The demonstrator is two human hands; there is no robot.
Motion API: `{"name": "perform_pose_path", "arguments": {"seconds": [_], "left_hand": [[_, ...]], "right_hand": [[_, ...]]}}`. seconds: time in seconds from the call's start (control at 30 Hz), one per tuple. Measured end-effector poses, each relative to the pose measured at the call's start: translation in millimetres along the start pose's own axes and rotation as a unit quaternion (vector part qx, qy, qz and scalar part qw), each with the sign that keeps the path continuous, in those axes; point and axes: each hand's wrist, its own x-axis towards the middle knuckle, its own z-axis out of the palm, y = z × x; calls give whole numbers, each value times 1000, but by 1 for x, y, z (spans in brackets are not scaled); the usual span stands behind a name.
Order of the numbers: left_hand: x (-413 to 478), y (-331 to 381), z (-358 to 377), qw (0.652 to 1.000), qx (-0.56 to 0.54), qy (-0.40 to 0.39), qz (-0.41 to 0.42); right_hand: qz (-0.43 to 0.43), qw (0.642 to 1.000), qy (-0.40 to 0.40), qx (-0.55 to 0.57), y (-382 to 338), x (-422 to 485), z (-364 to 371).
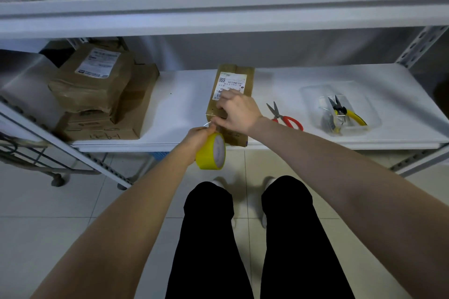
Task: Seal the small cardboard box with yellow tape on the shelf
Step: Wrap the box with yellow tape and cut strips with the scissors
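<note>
A small brown cardboard box [243, 75] with a white shipping label lies lengthwise on the white shelf [184, 104], reaching its front edge. My left hand [198, 135] grips a roll of yellow tape [211, 152] just below the shelf's front edge, in front of the box's near end. My right hand [237, 110] rests on top of the box with its fingers curled, its fingertips on the label's near edge. A thin strip of tape runs from the roll up to the box under my right thumb.
Red-handled scissors [285, 118] lie on the shelf right of the box. Further right a clear plastic tray [340, 107] holds yellow-handled pliers [345, 111]. Stacked brown parcels [97, 90] fill the shelf's left end. A wheeled rack [36, 155] stands at the lower left.
</note>
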Motion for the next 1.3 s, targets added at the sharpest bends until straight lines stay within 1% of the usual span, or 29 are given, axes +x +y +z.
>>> {"name": "perform_pose_path", "arguments": {"seconds": [0.1, 0.17, 0.33, 0.43, 0.53, 0.63, 0.73, 0.87, 0.9, 0.93, 0.97, 1.03, 1.07, 1.1, 1.13, 1.17, 1.2, 1.23, 1.27, 1.3], "left_hand": [[-5, 1, 1, 999, -25, 1, 22], [-9, 3, 4, 998, -34, 20, 45], [-13, 7, 11, 995, 16, 49, 82], [-15, 13, 20, 995, 18, 30, 94], [-19, 16, 26, 994, 34, 14, 104], [-22, 14, 23, 994, 31, 26, 98], [-23, 11, 20, 996, 16, 48, 73], [-14, 9, 23, 996, 37, 70, 41], [-11, 10, 24, 995, 50, 73, 36], [-8, 11, 27, 994, 66, 76, 29], [-5, 11, 25, 993, 82, 85, 23], [-1, 13, 24, 990, 112, 87, 10], [0, 14, 23, 989, 119, 86, 8], [1, 13, 22, 989, 123, 83, 4], [1, 13, 22, 989, 126, 82, 0], [2, 14, 22, 989, 129, 78, -3], [2, 14, 23, 989, 130, 74, -5], [4, 14, 23, 990, 126, 69, -3], [4, 14, 24, 991, 118, 63, -2], [6, 13, 24, 992, 109, 58, 1]], "right_hand": [[-2, 1000, 9, -10, 0, -2, 2], [-1, 1000, 7, -22, -3, -3, 0], [-16, 1000, -13, -17, 3, -6, -11], [-10, 1000, 1, -15, 24, -18, -17], [-11, 1000, -6, 19, 38, -24, -16], [-18, 999, 0, 35, 37, -23, -10], [-27, 999, 19, 39, 30, -21, -1], [-19, 997, -20, 69, 30, -17, -11], [-8, 995, -23, 92, 34, -20, -17], [17, 993, -2, 120, 40, -26, -21], [55, 986, 44, 149, 45, -31, -22], [168, 957, 157, 178, 64, -43, -20], [230, 942, 177, 167, 72, -49, -19], [289, 933, 152, 151, 84, -54, -13], [342, 927, 86, 130, 94, -58, -8], [384, 917, 1, 111, 105, -62, 3], [412, 903, -79, 96, 112, -68, 12], [423, 891, -143, 81, 117, -72, 22], [417, 888, -185, 62, 118, -76, 30], [403, 890, -210, 39, 120, -78, 38]]}}
